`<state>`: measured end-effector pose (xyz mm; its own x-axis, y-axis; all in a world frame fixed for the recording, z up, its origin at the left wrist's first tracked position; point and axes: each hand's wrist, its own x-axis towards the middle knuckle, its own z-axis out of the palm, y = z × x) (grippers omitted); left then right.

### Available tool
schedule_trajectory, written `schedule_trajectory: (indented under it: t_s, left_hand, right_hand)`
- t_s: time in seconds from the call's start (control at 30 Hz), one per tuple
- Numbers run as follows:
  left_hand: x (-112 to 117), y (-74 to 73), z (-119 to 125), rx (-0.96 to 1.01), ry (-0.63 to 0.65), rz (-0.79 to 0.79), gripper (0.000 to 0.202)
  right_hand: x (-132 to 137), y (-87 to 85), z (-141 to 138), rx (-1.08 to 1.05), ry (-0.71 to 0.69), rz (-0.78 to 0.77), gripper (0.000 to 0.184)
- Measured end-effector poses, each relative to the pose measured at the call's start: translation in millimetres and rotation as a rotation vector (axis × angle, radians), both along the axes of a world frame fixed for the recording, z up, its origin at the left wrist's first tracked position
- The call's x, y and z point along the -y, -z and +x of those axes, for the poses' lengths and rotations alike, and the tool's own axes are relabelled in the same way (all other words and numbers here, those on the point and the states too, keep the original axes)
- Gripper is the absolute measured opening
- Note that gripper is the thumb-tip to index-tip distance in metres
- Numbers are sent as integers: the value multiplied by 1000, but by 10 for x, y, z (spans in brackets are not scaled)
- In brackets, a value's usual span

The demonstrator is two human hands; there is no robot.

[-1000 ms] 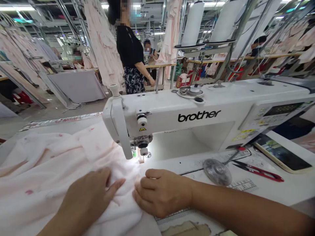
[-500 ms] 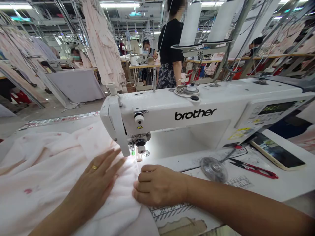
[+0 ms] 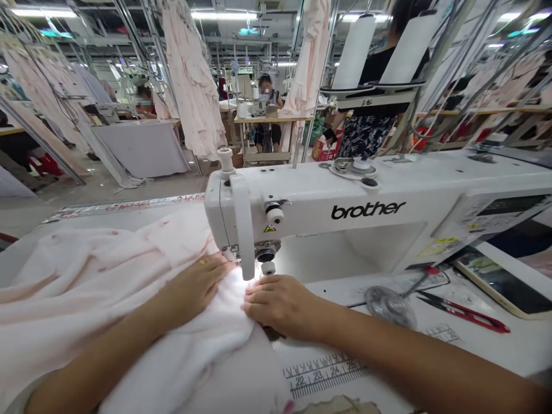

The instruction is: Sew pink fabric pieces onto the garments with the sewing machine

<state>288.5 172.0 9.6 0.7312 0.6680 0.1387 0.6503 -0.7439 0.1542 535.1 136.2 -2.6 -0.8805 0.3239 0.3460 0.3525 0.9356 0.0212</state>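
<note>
1. Small red-handled metal thread snips (image 3: 463,313) lie on the white table (image 3: 495,351).
2. A dark-screened phone in a cream case (image 3: 500,282) lies just beside them.
3. Two tall white thread cones (image 3: 356,52) stand behind.

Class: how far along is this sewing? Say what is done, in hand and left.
Done: pink fabric lies under the sewing machine head. In hand: left hand flat on it, right hand at its edge, by the needle bar. Left: whether any seam is stitched cannot be seen; red thread snips lie untouched.
</note>
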Motion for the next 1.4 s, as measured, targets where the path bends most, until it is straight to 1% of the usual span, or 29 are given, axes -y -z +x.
schedule_trajectory:
  t_s: [0.1,0.17,0.23,0.33,0.37,0.43,0.47,0.5,0.57,0.6,0.63,0.7,0.77,0.8,0.83,0.87,0.9,0.97,1.03,1.07,1.1,1.17,1.23,1.3,1.4]
  left_hand:
    - [-165,-91,17,-38,-11,-37,31]
    - [-209,-168,38,-56,-10,-43,31]
    - [-167,-247,69,-64,-34,-36,35]
    - [71,-317,129,-35,-79,-26,36]
    - [184,-316,149,-3,-85,-33,31]
    - [421,-271,177,74,-104,-59,23]
    - [527,-233,186,107,-120,-73,26]
    - [616,-190,192,137,-145,-79,28]
    - [730,-113,202,192,-201,-95,16]
    - [758,-89,211,231,-230,-112,15]
    - [771,-78,226,279,-268,-150,20]
    - [769,-85,274,404,-390,-292,30]
    - [749,-102,325,533,-537,-459,34]
    - [730,-103,342,581,-594,-522,36]
    - [703,-94,348,611,-618,-556,36]
    - [668,-79,342,618,-602,-556,36]
    - [625,-59,324,606,-548,-523,36]
    - [530,-24,269,531,-373,-398,36]
    - [454,-23,223,414,-222,-279,34]
    - [433,-37,213,352,-189,-247,32]
    - [427,-60,214,292,-183,-233,28]
    - [450,-113,239,186,-220,-223,22]
    - [498,-150,278,136,-255,-179,20]
    - [544,-154,310,167,-248,-109,26]
    - [588,-104,336,269,-196,-22,28]
  right_hand:
    - [-66,47,-45,3,67,-43,19]
    - [-83,72,-57,-16,104,-47,18]
    - [-82,88,-53,-42,111,-54,15]
    - [-64,85,-22,-130,129,-88,9]
    - [-56,75,-8,-167,150,-102,8]
    - [-40,47,23,-228,220,-130,13]
    - [-34,31,36,-241,256,-145,17]
    - [-31,18,47,-239,285,-160,20]
    - [-33,2,56,-214,303,-183,18]
    - [-38,2,54,-197,293,-188,16]
    - [-46,5,49,-180,278,-186,13]
    - [-67,21,29,-154,250,-151,9]
    - [-88,37,10,-132,226,-71,4]
    - [-96,41,4,-117,206,-14,6]
    - [-101,43,3,-98,180,52,11]
    - [-103,40,6,-78,148,122,15]
    - [-103,33,13,-53,115,191,19]
    - [-96,10,41,14,43,290,22]
    - [-90,-23,82,85,-13,301,21]
    - [-89,-42,106,114,-30,273,19]
    - [-89,-62,132,131,-37,228,17]
    - [-88,-104,182,115,-30,108,13]
    - [-85,-142,226,70,-15,-16,10]
    - [-79,-169,256,44,-8,-100,12]
    - [-75,-181,271,37,-1,-147,13]
